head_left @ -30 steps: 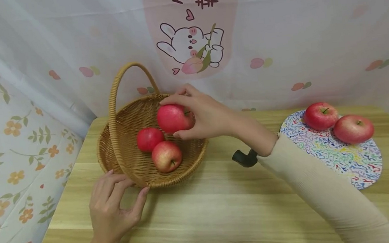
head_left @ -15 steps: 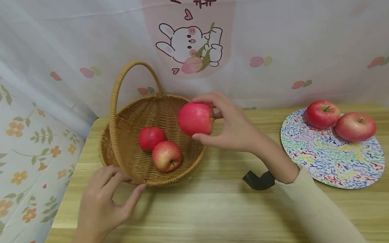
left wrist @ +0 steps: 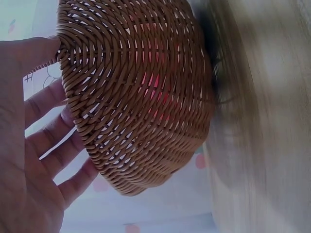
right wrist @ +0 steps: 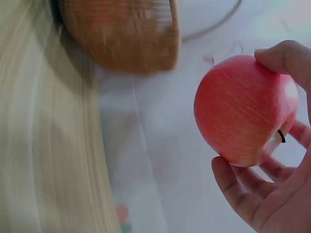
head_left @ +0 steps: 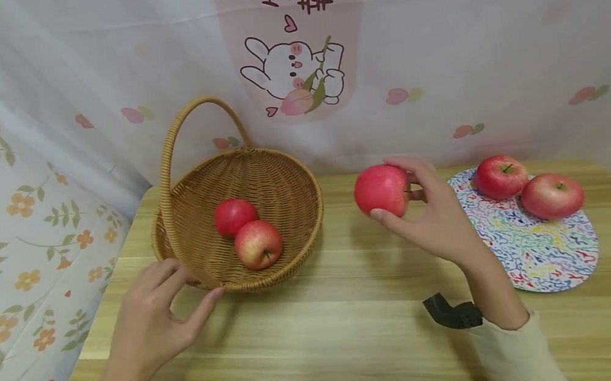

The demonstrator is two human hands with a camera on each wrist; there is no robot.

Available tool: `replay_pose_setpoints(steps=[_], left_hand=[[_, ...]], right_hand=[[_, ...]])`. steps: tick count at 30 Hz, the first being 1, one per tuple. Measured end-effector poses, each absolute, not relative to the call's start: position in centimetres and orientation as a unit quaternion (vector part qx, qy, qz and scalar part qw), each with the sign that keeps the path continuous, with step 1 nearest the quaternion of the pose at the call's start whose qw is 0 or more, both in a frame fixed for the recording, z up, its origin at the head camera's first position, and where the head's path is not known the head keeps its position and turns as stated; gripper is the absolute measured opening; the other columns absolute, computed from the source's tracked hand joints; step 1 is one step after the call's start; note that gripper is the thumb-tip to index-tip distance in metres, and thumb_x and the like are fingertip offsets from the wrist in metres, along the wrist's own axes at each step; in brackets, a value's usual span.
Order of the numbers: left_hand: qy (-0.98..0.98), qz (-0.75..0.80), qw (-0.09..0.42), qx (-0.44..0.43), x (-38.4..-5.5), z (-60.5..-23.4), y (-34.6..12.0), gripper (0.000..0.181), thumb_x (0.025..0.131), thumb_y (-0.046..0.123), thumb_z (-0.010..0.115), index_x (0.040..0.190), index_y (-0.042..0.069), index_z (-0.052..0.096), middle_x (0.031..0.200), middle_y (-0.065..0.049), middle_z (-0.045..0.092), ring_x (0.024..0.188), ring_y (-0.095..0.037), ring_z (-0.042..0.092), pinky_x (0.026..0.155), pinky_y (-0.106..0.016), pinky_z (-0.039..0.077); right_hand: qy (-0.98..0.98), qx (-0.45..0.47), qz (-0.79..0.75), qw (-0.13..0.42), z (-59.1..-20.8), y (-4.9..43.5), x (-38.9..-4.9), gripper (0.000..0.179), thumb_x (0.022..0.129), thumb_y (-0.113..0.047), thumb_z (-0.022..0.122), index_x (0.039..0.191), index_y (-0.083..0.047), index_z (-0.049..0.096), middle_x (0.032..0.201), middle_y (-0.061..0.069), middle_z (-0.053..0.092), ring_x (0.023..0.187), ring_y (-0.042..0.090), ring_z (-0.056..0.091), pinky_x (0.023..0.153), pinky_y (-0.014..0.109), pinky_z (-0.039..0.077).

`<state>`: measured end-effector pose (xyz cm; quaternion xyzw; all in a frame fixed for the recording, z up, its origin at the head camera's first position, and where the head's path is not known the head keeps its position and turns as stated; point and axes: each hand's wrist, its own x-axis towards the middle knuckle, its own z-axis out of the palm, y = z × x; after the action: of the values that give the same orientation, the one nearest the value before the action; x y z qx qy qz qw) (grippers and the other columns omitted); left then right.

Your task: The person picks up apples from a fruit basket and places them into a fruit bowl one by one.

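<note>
My right hand pinches a red apple between thumb and fingers, held above the table between basket and plate. The right wrist view shows this apple with its stem turned towards the palm. My left hand holds the near rim of a wicker basket beside the foot of its tall handle. In the left wrist view the thumb lies on the basket's rim and the fingers are at its far side. Inside the basket, a dark red apple touches a yellowish-red apple.
A round plate with a colourful squiggle pattern stands on the right of the wooden table. On its far part sit a red apple and a paler apple. A printed curtain hangs close behind the table.
My right hand has carried the apple out of the basket and rightwards towards the plate. My left hand has stayed at the basket's rim, its wrist shifting slightly left.
</note>
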<state>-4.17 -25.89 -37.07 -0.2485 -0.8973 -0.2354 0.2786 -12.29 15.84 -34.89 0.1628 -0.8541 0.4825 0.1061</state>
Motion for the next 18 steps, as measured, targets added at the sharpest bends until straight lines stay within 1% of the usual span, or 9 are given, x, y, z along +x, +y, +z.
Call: replay_pose_setpoints(steps=[3, 8, 12, 18], left_hand=[[-0.900, -0.230, 0.275, -0.247, -4.1, -37.1, -25.8, 0.049, 0.101, 0.059, 0.059, 0.083, 0.015, 0.071, 0.086, 0.005, 0.066, 0.079, -0.019, 0.061, 0.077, -0.031, 0.045], [-0.894, -0.231, 0.293, -0.247, -4.2, -37.3, -25.6, 0.050, 0.101, 0.060, 0.060, 0.080, 0.015, 0.070, 0.084, 0.005, 0.066, 0.077, -0.020, 0.061, 0.076, -0.031, 0.044], [-0.890, -0.233, 0.307, -0.245, -4.3, -37.4, -25.3, 0.052, 0.101, 0.060, 0.060, 0.079, 0.015, 0.070, 0.083, 0.003, 0.066, 0.076, -0.021, 0.061, 0.075, -0.032, 0.044], [-0.888, -0.231, 0.313, -0.243, -4.4, -37.5, -25.1, 0.055, 0.101, 0.062, 0.059, 0.079, 0.012, 0.070, 0.083, 0.001, 0.066, 0.075, -0.022, 0.061, 0.075, -0.033, 0.043]], right_hand=[[-0.860, 0.133, 0.477, 0.125, -34.9, 17.8, -12.0, 0.076, 0.081, -0.011, 0.089, 0.150, -0.021, 0.056, 0.141, 0.000, 0.057, 0.114, 0.013, 0.058, 0.086, 0.013, 0.050], [-0.878, 0.090, 0.448, 0.142, -35.1, 21.0, -11.6, 0.076, 0.081, -0.011, 0.090, 0.149, -0.017, 0.057, 0.139, -0.002, 0.056, 0.111, 0.009, 0.056, 0.084, 0.008, 0.048], [-0.886, 0.064, 0.433, 0.151, -35.4, 23.0, -11.4, 0.077, 0.081, -0.010, 0.091, 0.149, -0.016, 0.056, 0.138, -0.005, 0.055, 0.110, 0.009, 0.056, 0.082, 0.005, 0.047], [-0.902, 0.031, 0.403, 0.153, -36.0, 25.2, -11.5, 0.077, 0.082, -0.014, 0.090, 0.151, -0.017, 0.056, 0.140, 0.003, 0.053, 0.117, 0.005, 0.046, 0.083, 0.003, 0.043]])
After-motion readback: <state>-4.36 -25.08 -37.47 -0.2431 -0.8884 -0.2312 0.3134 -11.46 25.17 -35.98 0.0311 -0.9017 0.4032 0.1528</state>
